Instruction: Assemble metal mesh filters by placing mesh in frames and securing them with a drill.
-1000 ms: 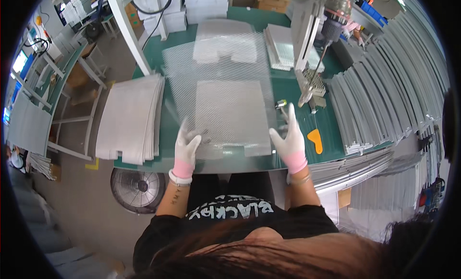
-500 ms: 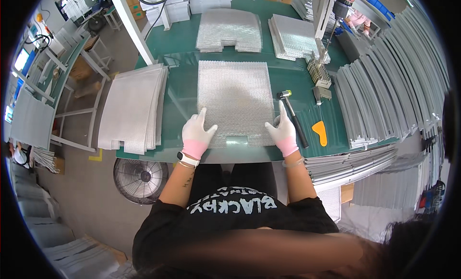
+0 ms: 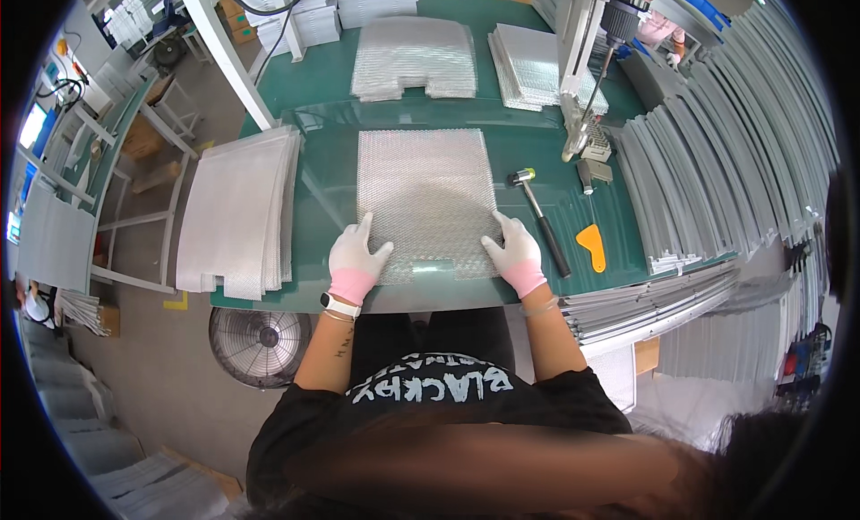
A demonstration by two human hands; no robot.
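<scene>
A pale silver honeycomb-mesh sheet (image 3: 425, 184) lies on the green table before me, with a notch in its near edge. My gloved left hand (image 3: 357, 258) rests at its near left edge, index finger stretched forward and thumb spread over the mesh. At the near right edge, my gloved right hand (image 3: 516, 255) sits in a mirrored pose, thumb and index apart. Both hands look open; whether any fingers reach under the sheet is hidden. Right of the sheet lie a black-handled hammer (image 3: 541, 223) and a yellow scraper (image 3: 592, 248).
Mesh sheets are stacked at the left (image 3: 235, 211), back (image 3: 414, 59) and far right (image 3: 528, 63). A tool stand (image 3: 578, 45) with a hanging driver rises at the back right. Many grey panels (image 3: 717, 180) line the right side. A floor fan (image 3: 260, 345) stands left below the table.
The mesh sheet has come slightly nearer to me, both hands moving back with it and right fingers lying more inward. The whole view has shifted a little. A co-worker's hand now shows at the back right.
</scene>
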